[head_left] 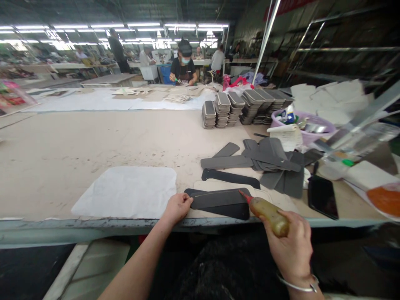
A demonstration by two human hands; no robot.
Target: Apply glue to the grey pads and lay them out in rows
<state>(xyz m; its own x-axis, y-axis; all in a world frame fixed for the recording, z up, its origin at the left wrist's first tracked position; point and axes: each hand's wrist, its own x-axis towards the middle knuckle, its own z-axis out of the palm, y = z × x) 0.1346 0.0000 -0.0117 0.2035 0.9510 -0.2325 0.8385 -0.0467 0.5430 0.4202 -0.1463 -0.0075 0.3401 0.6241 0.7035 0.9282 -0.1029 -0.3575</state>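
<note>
My right hand (295, 241) is wrapped round a yellowish squeeze bottle (271, 214) with a red nozzle. The nozzle tip meets the right end of a dark grey strip (218, 199) with rounded corners, and a thin pale line runs along that strip. At its left end, my left hand (178, 208) pinches the strip between thumb and fingers. A black strip (233, 211) lies partly under the grey one, over a pale cream panel (203, 185). Just beyond lies another black strip (231, 178).
Loose grey pieces (275, 160) are heaped at the right, near a dark phone (322, 196). Behind them stand stacked grey pieces (222, 109) and a purple basin (325, 135). White sheet (128, 191) lies at left. A person (184, 66) works across the table.
</note>
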